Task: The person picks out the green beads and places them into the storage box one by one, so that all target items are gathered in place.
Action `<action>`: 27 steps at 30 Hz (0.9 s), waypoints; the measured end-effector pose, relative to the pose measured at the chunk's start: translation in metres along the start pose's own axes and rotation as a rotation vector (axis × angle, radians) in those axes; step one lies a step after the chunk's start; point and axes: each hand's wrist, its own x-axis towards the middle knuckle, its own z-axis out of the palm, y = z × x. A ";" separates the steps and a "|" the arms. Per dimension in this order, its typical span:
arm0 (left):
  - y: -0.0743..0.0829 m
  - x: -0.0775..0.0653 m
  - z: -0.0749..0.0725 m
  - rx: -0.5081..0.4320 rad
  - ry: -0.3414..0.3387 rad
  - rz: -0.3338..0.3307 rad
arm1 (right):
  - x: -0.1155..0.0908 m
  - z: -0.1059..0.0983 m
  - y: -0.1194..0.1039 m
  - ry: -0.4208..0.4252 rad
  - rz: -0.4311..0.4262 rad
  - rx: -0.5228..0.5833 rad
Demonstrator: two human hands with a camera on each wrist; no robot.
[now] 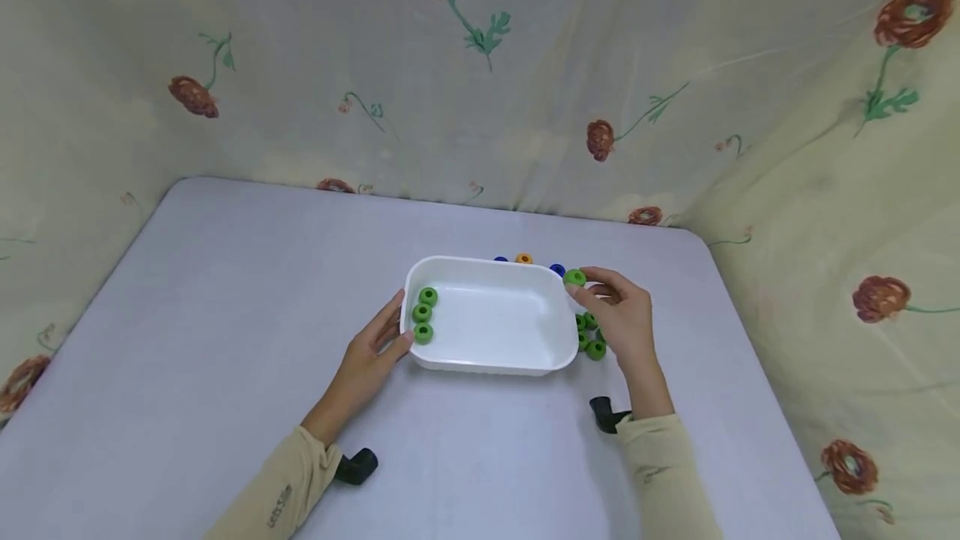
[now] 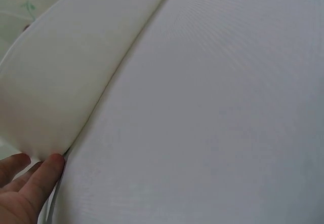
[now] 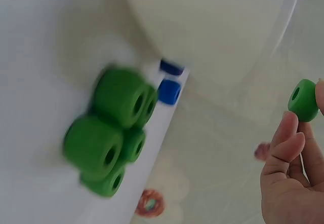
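Observation:
A white rectangular tray [image 1: 491,323] stands on the table with three green beads [image 1: 422,313] along its left end. My left hand [image 1: 372,350] holds that end, fingers at the outer wall and thumb by the near corner; the left wrist view shows fingertips against the tray's wall [image 2: 66,82]. Above the tray's far right corner, my right hand [image 1: 618,311] pinches a green bead [image 1: 574,277] between thumb and fingers. The same barrel-shaped bead [image 3: 304,101], with a hole through it, shows in the right wrist view. Several more green beads [image 3: 96,145] are clustered right of the tray.
Behind the tray lie an orange bead [image 1: 524,258] and blue beads [image 1: 557,270], partly hidden by its rim. Black curved pieces [image 1: 357,467] stick out beside both sleeves at the wrists. A flowered curtain [image 1: 525,107] hangs along the table's back and sides.

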 end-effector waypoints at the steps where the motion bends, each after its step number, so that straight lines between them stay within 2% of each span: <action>1: 0.000 0.000 0.000 0.002 0.000 0.001 | -0.001 0.004 -0.004 -0.015 -0.018 -0.001; 8: 0.001 -0.002 0.001 -0.003 0.007 0.008 | -0.004 0.040 -0.018 -0.147 -0.124 0.019; 14: 0.001 -0.002 0.000 -0.009 0.008 0.026 | -0.003 0.074 -0.023 -0.272 -0.205 -0.082; 19: 0.001 -0.003 0.001 -0.010 0.005 0.023 | 0.002 0.096 -0.022 -0.347 -0.211 -0.141; 27: 0.003 -0.003 0.002 0.011 0.003 0.023 | 0.006 0.117 -0.025 -0.396 -0.194 -0.133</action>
